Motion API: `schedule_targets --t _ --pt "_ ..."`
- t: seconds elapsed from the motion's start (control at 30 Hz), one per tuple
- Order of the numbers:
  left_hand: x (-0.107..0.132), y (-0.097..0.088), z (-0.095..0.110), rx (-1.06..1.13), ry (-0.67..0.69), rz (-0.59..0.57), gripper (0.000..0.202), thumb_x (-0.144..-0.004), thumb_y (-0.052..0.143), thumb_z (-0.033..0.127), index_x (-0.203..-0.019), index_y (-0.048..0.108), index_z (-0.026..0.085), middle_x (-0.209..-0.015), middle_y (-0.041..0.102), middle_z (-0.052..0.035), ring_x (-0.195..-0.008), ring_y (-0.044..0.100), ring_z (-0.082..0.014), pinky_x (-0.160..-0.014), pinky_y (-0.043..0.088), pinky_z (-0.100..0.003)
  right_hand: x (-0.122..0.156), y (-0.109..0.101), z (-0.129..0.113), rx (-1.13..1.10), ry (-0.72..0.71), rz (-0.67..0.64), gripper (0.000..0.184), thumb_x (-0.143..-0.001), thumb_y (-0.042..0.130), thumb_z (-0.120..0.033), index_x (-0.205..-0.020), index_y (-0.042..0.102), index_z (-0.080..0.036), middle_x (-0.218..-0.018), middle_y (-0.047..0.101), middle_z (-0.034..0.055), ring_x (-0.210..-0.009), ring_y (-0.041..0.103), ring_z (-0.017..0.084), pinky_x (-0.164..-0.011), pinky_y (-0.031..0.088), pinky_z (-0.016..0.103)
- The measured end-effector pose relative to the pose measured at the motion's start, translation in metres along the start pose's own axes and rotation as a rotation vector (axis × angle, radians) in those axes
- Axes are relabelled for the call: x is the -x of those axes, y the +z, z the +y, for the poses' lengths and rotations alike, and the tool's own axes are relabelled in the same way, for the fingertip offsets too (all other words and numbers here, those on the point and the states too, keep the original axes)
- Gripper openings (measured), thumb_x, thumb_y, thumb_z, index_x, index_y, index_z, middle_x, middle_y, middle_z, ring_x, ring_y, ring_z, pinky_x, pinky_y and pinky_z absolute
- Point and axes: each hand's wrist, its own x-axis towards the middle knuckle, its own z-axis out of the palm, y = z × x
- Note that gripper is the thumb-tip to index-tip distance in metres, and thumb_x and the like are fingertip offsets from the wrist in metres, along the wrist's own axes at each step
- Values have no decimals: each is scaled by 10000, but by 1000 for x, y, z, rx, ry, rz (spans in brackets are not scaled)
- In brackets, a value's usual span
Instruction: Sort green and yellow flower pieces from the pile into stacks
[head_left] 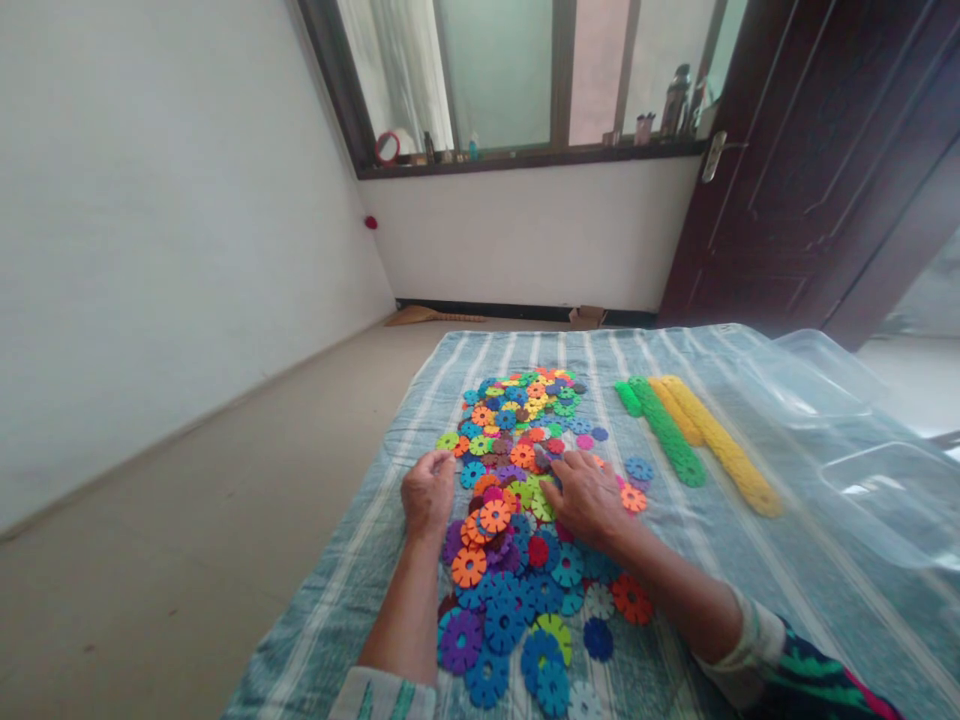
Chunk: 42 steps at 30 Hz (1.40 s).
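Loosely curled, the left hand (pixel 427 493) rests knuckles-up on the heap of plastic snowflake discs (pixel 504 510), fingers down among them; whether it has hold of one cannot be told. The right hand (pixel 589 497) lies part-spread and palm-down just beside it, fingertips in the heap next to a lime-green disc (pixel 541 506), with an orange disc (pixel 634 498) just off its outer side; it shows no clear hold either. The heap runs lengthwise down the middle of the striped blue-green cloth (pixel 337 640), from near the far edge almost to the near edge, with blue and orange discs spread below both hands. Toward the right, a green linked stack (pixel 666 430) and a yellow linked stack (pixel 720 445) lie side by side, both angled from far-left to near-right. Past them, a clear plastic tub (pixel 862 450) overlaps the cloth's right edge, and a dark wooden door (pixel 757 180) stands beyond the far right corner.
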Motion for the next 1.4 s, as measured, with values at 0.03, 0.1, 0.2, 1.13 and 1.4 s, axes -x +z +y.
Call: schedule_targets --t 0.03,0.1,0.2,1.13,1.4 --pt "0 0 0 0 -1 0 298 -703 567 392 -839 713 172 -865 746 -82 -838 689 -225 -802 527 -320 0 0 0 6 0 -4 280 -925 472 -425 -1002 666 -238 -1124 644 114 -1087 539 297 -869 389 437" --pt "0 0 1 2 -5 -1 298 -701 568 393 -837 712 171 -861 746 -80 -837 689 -225 -800 526 -318 0 0 -1 15 -2 -12 286 -927 469 -424 -992 666 -227 -1123 643 121 -1090 536 302 -860 391 439" --pt "0 0 1 13 -12 -5 299 -699 569 397 -832 710 170 -854 746 -75 -829 688 -224 -800 525 -319 1 0 -1 21 -6 -20 286 -931 461 -420 -982 664 -225 -1109 643 125 -1086 535 303 -849 395 435" --pt "-5 7 -6 26 -14 30 289 -667 595 398 -806 713 174 -811 738 -55 -809 679 -224 -782 518 -312 -23 -37 52 -155 -5 -164 303 -902 515 -331 -1120 693 -220 -1185 686 69 -1079 623 224 -858 442 290" --pt "-4 5 0 -21 -6 34 280 -675 593 393 -805 721 180 -801 740 -39 -796 677 -216 -788 521 -304 -20 -40 52 -148 -284 -245 386 -779 685 -319 -1155 679 -231 -1115 694 70 -993 625 219 -788 437 281"
